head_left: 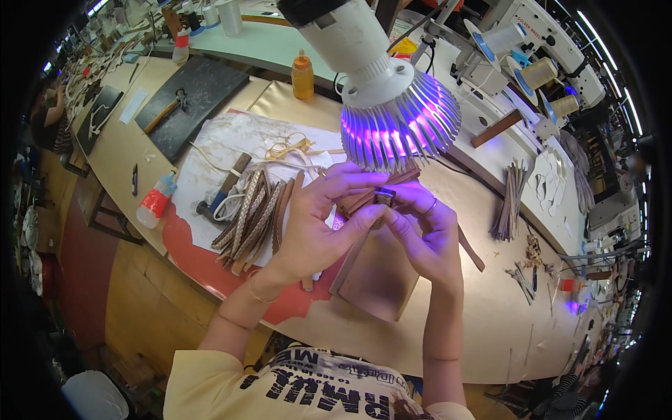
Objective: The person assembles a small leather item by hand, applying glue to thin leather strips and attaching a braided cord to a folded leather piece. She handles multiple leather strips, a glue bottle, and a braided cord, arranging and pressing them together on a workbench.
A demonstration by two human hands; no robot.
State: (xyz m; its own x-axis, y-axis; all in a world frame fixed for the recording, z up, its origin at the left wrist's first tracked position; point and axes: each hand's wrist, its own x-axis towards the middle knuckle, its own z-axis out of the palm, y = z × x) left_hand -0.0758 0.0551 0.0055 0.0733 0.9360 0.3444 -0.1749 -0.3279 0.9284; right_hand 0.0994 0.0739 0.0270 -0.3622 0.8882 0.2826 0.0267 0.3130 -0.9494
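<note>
My left hand (315, 227) and right hand (427, 238) meet in front of me, thumb tips together, both pinching a small dark piece (383, 196) between thumbs and fingers. Most of that piece is covered by my fingertips, and violet light washes over the rest, so I can't make out its full shape. Brown leather-like pieces (357, 201) lie just behind it, partly hidden by my fingers; whether I touch them I can't tell. Nearer me, below my hands, sits a tan slab (378, 280), its far end covered by my hands. A brown strip (470, 250) pokes out to the right of my right hand, its other end out of sight. The ribbed lamp (399, 115) hangs just beyond my fingers and blocks much of the bench behind it. To the left, a bundle of braided strips (255, 217) is partly covered by my left hand, beside a blue-handled hammer (227, 185). Farther left stands a red-and-clear bottle (155, 201); beyond it a hammer with a wooden handle (164, 113) lies on a dark board (213, 91). Far right are thread spools (539, 73); the far edges fade into dark blur.
</note>
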